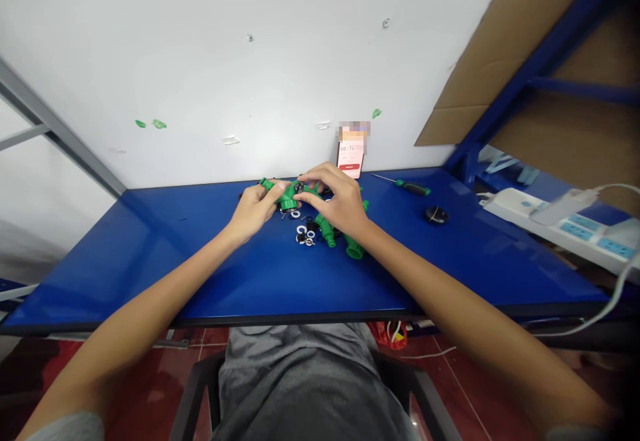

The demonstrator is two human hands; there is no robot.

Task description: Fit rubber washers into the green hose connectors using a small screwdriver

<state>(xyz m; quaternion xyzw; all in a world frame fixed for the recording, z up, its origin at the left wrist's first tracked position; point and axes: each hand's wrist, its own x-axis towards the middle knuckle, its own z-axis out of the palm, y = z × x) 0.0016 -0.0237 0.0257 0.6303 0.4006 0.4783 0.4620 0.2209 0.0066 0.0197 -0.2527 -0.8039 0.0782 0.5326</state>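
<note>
My left hand (pixel 256 206) and my right hand (pixel 334 200) meet over the middle of the table, both gripping a green plastic hose fitting (pixel 287 196). A small dark part (pixel 299 188) sits at the fitting's end under my right fingertips. Just below my hands lie several small black and white rings (pixel 303 233). Further green plastic fittings (pixel 326 231) lie close to my right wrist, partly hidden by that hand.
A green-handled screwdriver (pixel 413 188) and a round black object (pixel 436 214) lie on the blue table (pixel 400 261) to the right. A phone (pixel 350 159) leans on the white wall at the back. A white power strip (pixel 555 224) sits at the far right.
</note>
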